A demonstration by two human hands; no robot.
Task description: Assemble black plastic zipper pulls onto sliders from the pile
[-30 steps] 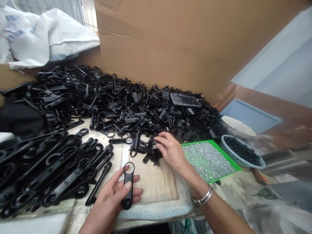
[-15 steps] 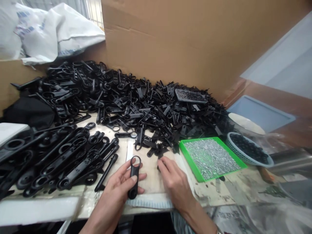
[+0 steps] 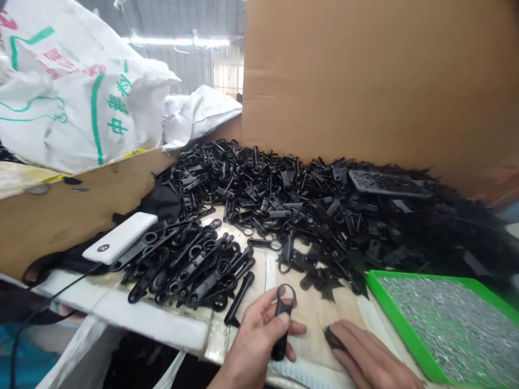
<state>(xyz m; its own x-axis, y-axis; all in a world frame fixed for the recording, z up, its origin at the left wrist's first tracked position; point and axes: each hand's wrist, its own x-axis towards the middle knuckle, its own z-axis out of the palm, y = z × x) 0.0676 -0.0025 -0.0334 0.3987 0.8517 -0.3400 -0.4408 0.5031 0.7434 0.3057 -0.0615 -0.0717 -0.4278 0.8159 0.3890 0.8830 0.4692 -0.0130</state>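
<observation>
My left hand (image 3: 257,337) is closed around a black plastic handle with a ring at its upper end (image 3: 284,308), the thumb pressed along its body. To the right, low over the table, my right hand (image 3: 367,354) has its fingers together on a small dark piece (image 3: 333,338), mostly hidden and too blurred to name. Beside my left hand lies a slim black plastic arm (image 3: 240,298). Beyond it rests a stack of longer black plastic arms with round ends (image 3: 194,265). A large heap of black ring-ended parts (image 3: 259,189) spreads behind both hands.
A green tray (image 3: 371,278) of small silvery metal pins stands at the right. On the heap sits a grey tray of small dark bits (image 3: 385,183). A white power bank (image 3: 125,232) with a cable lies at the left. Cardboard (image 3: 365,81) walls the back; white sacks (image 3: 81,97) hang left.
My view has swung left, so the table's contents sit further right and the power bank and printed sack show. My left hand keeps the ring-ended handle; my right hand keeps its fingers together.
</observation>
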